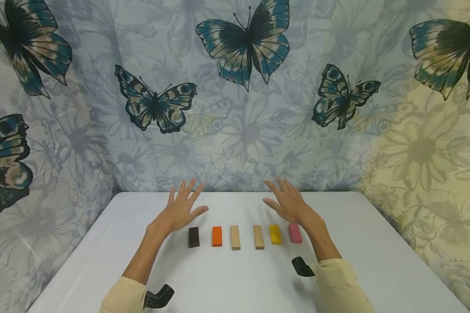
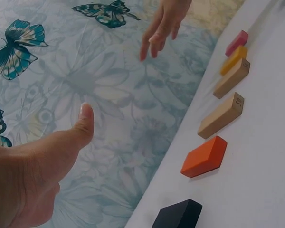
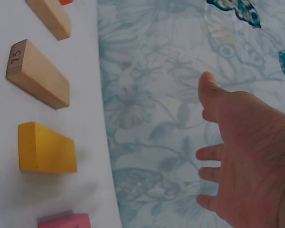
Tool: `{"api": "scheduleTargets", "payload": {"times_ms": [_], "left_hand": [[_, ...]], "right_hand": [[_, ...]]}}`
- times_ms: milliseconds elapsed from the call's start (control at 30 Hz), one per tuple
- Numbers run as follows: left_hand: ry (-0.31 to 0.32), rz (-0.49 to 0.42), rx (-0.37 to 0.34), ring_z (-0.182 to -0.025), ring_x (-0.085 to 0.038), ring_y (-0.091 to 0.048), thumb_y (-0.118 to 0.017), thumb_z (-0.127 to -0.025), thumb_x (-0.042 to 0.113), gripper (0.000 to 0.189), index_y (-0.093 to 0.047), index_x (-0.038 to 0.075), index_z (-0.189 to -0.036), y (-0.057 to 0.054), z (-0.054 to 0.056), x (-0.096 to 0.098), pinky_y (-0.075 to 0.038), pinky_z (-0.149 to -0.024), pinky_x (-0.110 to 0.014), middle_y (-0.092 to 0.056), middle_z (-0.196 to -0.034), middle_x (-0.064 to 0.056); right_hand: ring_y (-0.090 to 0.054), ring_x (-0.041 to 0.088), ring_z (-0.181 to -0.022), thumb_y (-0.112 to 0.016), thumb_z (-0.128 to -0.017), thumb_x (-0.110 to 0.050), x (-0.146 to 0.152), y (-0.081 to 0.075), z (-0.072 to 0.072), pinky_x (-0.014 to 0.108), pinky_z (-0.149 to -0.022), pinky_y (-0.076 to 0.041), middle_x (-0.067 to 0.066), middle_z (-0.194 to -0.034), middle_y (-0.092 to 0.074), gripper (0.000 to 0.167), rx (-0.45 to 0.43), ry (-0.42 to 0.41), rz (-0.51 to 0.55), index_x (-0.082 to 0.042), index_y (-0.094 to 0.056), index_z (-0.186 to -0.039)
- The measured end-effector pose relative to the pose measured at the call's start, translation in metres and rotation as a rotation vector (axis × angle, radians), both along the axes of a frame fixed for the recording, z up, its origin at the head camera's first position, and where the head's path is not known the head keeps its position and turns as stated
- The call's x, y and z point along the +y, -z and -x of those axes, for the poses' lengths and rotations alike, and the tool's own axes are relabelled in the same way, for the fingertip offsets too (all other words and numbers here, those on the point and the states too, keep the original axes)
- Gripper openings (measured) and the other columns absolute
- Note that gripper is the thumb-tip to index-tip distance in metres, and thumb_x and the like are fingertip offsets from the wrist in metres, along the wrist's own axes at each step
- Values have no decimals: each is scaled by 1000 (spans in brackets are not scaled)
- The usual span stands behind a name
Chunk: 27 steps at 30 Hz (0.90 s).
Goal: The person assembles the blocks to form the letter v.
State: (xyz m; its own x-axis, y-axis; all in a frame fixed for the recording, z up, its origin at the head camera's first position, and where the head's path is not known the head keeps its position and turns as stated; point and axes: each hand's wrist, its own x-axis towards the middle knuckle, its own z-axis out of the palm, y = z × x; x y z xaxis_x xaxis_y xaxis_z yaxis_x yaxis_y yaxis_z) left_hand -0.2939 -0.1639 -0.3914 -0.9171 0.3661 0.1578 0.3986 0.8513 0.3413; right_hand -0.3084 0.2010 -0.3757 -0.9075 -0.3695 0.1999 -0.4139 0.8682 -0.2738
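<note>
Six small blocks lie in a row across the white table: black (image 1: pixel 193 237), orange (image 1: pixel 217 236), plain wood (image 1: pixel 235 238), another plain wood (image 1: pixel 259 237), yellow (image 1: pixel 275 234) and pink (image 1: pixel 295 233). My left hand (image 1: pixel 182 209) hovers with spread fingers beyond the black block, holding nothing. Fingers apart and palm bare, my right hand (image 1: pixel 291 204) is raised behind the yellow and pink blocks. In the left wrist view, one wood block (image 2: pixel 222 115) carries a printed mark on its end. A similar mark shows on a wood block (image 3: pixel 38 73) in the right wrist view.
The white table (image 1: pixel 235 287) has a back edge against a butterfly-and-flower patterned cloth (image 1: pixel 250 134), which also hangs at both sides. Black wrist devices sit at the left sleeve (image 1: pixel 123 295) and the right sleeve (image 1: pixel 340 282).
</note>
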Motion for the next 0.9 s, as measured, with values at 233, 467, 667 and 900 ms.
{"api": "scheduleTargets", "payload": {"times_ms": [233,467,667,900], "left_hand": [[30,-39,-12,-164,-44,8,-50,-106,55,81,-11,24,-169,4,3,5,11,-128,-71,1,-178,-14],[33,-63,-14,-164,-44,8,-49,-106,56,80,-10,26,-170,8,6,10,11,-129,-69,2,-178,-12],[56,-90,-45,-164,-43,11,-48,-107,56,79,-11,26,-170,8,7,17,11,-129,-69,3,-178,-13],[69,-105,-31,-164,-44,9,-50,-106,56,78,-13,28,-169,12,8,23,9,-129,-69,0,-178,-13]], "right_hand": [[-17,57,-157,-49,-109,-45,1,-1,-2,80,-122,-18,30,-170,-21,64,-37,-17,37,-14,-33,-164],[-24,57,-155,-52,-109,-41,6,-11,-5,82,-117,-26,31,-170,-22,64,-67,-57,58,-13,-33,-164],[-23,56,-155,-51,-109,-44,12,-17,-3,82,-116,-26,30,-170,-21,65,-102,-58,71,-14,-32,-164],[-25,57,-154,-52,-108,-45,16,-15,0,82,-116,-27,30,-169,-25,65,-78,-78,58,-14,-36,-162]]}}
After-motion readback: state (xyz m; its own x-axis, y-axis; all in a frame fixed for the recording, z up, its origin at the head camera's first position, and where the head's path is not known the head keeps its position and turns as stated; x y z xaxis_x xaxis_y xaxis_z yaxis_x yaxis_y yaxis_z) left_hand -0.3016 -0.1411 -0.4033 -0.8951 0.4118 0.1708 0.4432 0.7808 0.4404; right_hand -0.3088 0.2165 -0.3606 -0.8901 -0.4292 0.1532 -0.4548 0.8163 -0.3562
